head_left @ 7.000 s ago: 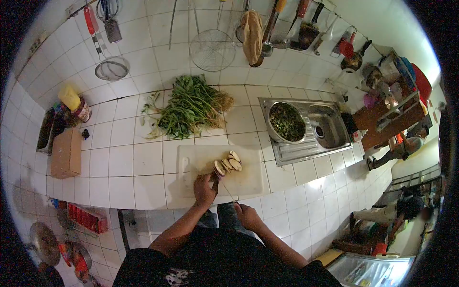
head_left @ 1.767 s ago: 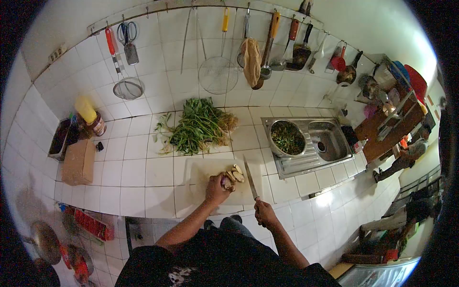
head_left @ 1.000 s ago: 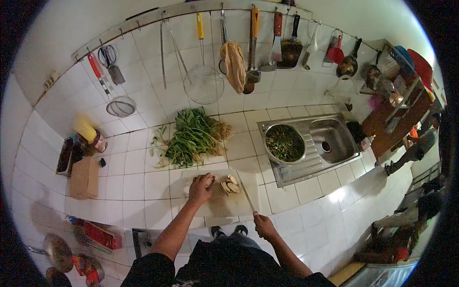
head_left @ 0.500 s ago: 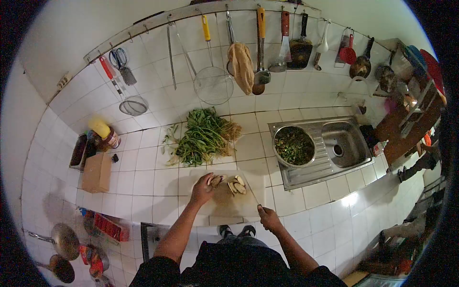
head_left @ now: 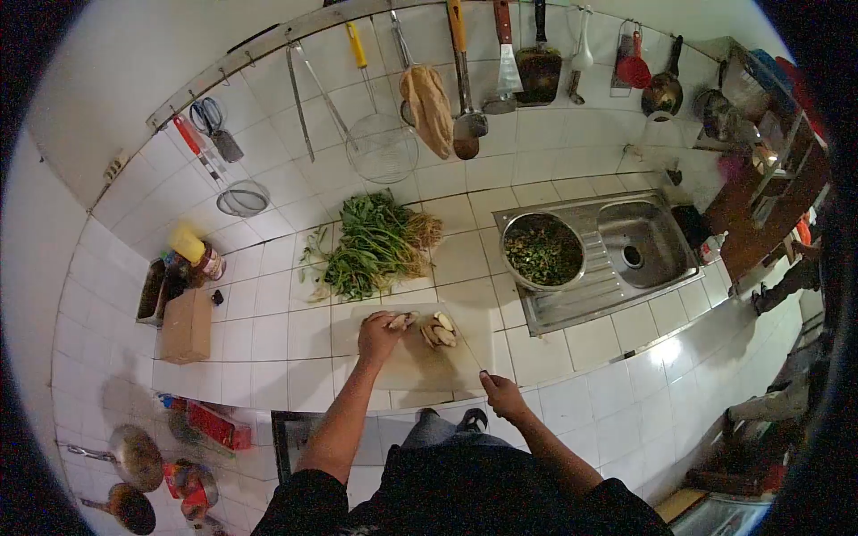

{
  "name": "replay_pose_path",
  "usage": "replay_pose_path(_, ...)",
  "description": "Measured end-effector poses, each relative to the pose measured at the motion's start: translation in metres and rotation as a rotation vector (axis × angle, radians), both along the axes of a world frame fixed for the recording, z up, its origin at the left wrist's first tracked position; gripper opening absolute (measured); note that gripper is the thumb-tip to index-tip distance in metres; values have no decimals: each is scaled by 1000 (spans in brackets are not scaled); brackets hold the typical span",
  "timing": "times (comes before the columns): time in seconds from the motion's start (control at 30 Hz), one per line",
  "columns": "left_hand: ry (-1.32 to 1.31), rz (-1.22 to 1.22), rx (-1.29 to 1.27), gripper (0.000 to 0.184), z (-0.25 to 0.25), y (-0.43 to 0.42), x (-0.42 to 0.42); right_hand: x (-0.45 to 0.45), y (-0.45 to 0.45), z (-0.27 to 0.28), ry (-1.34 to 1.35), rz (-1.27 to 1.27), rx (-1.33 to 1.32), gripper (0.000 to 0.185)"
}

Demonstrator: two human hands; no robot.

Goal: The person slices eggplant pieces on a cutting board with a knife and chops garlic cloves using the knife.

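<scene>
My left hand [head_left: 380, 338] is over the left part of a pale cutting board [head_left: 420, 375], its fingers closed on pieces of what looks like eggplant [head_left: 405, 320], pale with dark skin. A small heap of cut eggplant slices [head_left: 440, 330] lies just to the right on the board. At the board's right side, my right hand [head_left: 505, 396] grips a knife [head_left: 468, 353] by its handle. The thin blade points up and left toward the slices, apart from them as far as I can see.
Behind the board lies a bunch of leafy greens [head_left: 375, 250] with roots. A metal bowl of chopped greens [head_left: 543, 253] stands on the drainboard beside the sink [head_left: 633, 246]. A cardboard box [head_left: 186, 326] sits at left. Utensils such as a skimmer [head_left: 382, 147] hang on the wall.
The camera view has shifted slightly. My left hand stays on its eggplant pieces, and the slices beside it lie a little differently. The knife remains in my right hand, right of the slices.
</scene>
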State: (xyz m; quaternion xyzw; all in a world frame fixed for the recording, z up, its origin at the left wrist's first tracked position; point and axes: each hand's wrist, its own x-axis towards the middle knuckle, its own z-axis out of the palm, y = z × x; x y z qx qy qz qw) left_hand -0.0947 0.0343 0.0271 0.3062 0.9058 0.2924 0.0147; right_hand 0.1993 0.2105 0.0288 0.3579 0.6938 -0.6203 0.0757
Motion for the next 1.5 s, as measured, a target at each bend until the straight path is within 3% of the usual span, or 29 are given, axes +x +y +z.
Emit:
replay_pose_path(0.2,103,135,245,41,-4,-25,12,-1,-14,-29,80,117,350,61)
replay_pose_path(0.27,-128,234,249,38,-2,-32,16,-5,-29,-36,180,97,470,62)
replay_pose_path(0.3,-123,238,251,38,0,-35,19,-10,-35,-19,-14,122,285,62)
replay_pose_path(0.4,-331,369,330,34,-5,-48,25,-15,-61,-30,77,106,292,65)
replay_pose_path(0.47,-669,414,658,33,-27,-55,15,-25,-69,-43,88,176,188,67)
replay_pose_path(0.5,-667,416,667,33,-30,-57,14,-26,-80,-40,198,143,225,67)
replay_pose_path(0.57,-803,436,854,36,-32,-60,14,-32,-88,-37,169,204,98,67)
replay_pose_path(0.63,-849,493,1001,37,-30,-64,21,-41,-96,-28,61,229,8,67)
replay_pose_path(0.7,-896,546,1140,38,-31,-69,28,-45,-104,-21,171,229,13,69)
replay_pose_path(0.77,-687,636,1172,37,-32,-70,28,-55,-110,-17,223,254,36,70)
replay_pose_path(0.9,-420,560,1044,38,-43,-81,29,-71,-104,-27,167,269,56,68)
replay_pose_path(0.97,-324,374,892,39,-37,-73,34,-69,-98,-31,131,246,50,65)
replay_pose_path(1.07,-163,148,509,39,-14,-40,59,-49,-67,-25,149,159,169,42)
replay_pose_path(1.13,-55,57,377,39,4,-11,71,-32,-52,-65,163,-205,-317,46)
replay_pose_path(1.2,78,0,60,41,18,15,81,-16,-31,-10,88,-161,-141,48)
replay_pose_path(1.27,111,4,14,42,24,30,86,-3,-18,-12,82,-217,-168,49)
replay_pose_path(1.33,161,11,-27,44,23,39,85,2,-10,1,101,-161,-50,51)
replay_pose_path(1.4,146,-75,16,40,20,41,79,6,-7,21,-130,-68,-78,61)
replay_pose_path(1.5,93,-87,30,31,4,40,76,12,-15,17,-74,75,21,62)
